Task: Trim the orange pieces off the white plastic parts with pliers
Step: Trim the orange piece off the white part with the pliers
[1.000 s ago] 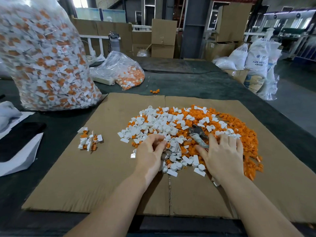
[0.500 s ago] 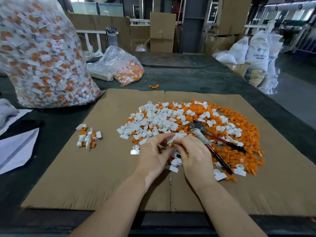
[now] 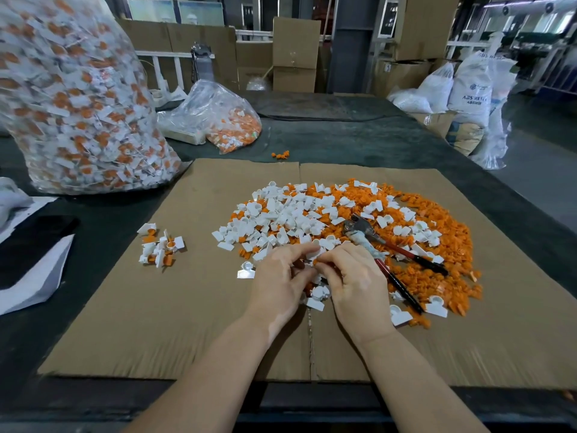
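Well off to the left of the two hands, a tall clear plastic bag [image 3: 71, 98] bulges with white-and-orange parts, its film crinkled and glossy. Nearer, still left of the hands, a small cluster of untrimmed parts [image 3: 160, 246] sits on the flat brown cardboard sheet [image 3: 156, 323] that covers the dark counter [image 3: 343, 139]. A single white part [image 3: 246, 270] lies just beside the left hand.

The left hand [image 3: 278, 284] and right hand [image 3: 352, 285] meet at the near edge of the main heap, fingertips curled inward and pinching a small white-and-orange piece [image 3: 315, 259] between them; the piece is mostly hidden by the fingers, so its shape cannot be told. Beyond the hands spreads the pile of white plastic parts [image 3: 281, 214], blocky with round collars, matte and hard-looking. Far behind it, a smaller clear bag [image 3: 224, 117] slumps on the counter.

Just right of the right hand lie the pliers [image 3: 384, 254], untouched, metal head pointing away, red-and-black handles splayed apart across the heap. Under and beyond them, further right, lies the mass of orange pieces [image 3: 437, 242], small and chunky, with a few white parts scattered on top. Well off to the right stand white sacks [image 3: 471, 89].
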{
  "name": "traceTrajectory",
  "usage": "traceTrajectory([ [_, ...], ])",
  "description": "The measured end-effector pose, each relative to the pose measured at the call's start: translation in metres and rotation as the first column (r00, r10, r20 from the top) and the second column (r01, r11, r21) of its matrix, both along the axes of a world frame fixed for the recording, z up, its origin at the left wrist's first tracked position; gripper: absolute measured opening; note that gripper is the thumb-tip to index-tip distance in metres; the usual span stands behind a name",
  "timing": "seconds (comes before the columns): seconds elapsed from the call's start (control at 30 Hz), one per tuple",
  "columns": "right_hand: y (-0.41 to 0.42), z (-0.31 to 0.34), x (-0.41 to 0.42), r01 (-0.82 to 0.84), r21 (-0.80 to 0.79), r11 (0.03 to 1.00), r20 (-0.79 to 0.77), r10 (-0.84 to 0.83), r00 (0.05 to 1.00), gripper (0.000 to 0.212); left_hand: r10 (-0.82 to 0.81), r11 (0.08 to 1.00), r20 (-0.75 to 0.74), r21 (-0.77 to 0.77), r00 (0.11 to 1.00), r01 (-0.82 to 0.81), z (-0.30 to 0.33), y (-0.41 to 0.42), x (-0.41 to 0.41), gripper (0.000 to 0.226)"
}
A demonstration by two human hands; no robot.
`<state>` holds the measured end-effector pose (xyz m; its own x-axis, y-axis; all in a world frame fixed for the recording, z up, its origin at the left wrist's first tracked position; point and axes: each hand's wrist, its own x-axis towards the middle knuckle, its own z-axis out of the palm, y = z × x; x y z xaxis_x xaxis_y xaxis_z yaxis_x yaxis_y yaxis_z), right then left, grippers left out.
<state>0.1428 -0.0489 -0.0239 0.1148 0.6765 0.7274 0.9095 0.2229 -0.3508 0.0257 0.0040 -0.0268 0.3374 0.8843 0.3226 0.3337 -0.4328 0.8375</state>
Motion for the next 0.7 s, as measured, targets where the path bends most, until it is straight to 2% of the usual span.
traceTrajectory([
  [0.13,-0.001,-0.001,0.001,0.043,0.038,0.998,-0.023,-0.042,0.999,0.009,0.036,0.998,0.116,-0.046,0.993,-0.031,0.003,-0.001,-0.002,0.031],
  [0.2,-0.001,-0.001,0.002,0.07,0.047,0.996,-0.062,-0.067,0.996,0.006,0.136,0.99,0.144,-0.06,0.98,-0.128,0.006,0.006,-0.012,0.024],
  [0.27,0.0,-0.002,0.002,0.092,0.048,0.995,-0.087,-0.088,0.992,0.002,0.289,0.957,0.101,-0.049,0.952,-0.286,0.009,0.019,-0.028,0.017],
  [0.33,0.001,-0.002,0.002,0.113,0.042,0.993,-0.099,-0.109,0.989,0.005,0.422,0.907,-0.001,-0.017,0.907,-0.422,0.011,0.032,-0.048,0.018],
  [0.4,0.001,-0.003,0.002,0.126,0.04,0.991,-0.101,-0.121,0.988,0.007,0.529,0.848,-0.165,0.058,0.832,-0.527,0.011,0.042,-0.066,0.023],
  [0.53,0.001,-0.003,0.001,0.133,0.029,0.991,-0.106,-0.129,0.986,0.007,0.61,0.78,-0.439,0.182,0.66,-0.599,0.007,0.05,-0.086,0.023],
  [0.7,0.002,-0.004,0.003,0.127,0.02,0.992,-0.082,-0.125,0.989,0.006,0.588,0.792,-0.513,0.206,0.625,-0.575,0.005,0.049,-0.084,0.027],
])
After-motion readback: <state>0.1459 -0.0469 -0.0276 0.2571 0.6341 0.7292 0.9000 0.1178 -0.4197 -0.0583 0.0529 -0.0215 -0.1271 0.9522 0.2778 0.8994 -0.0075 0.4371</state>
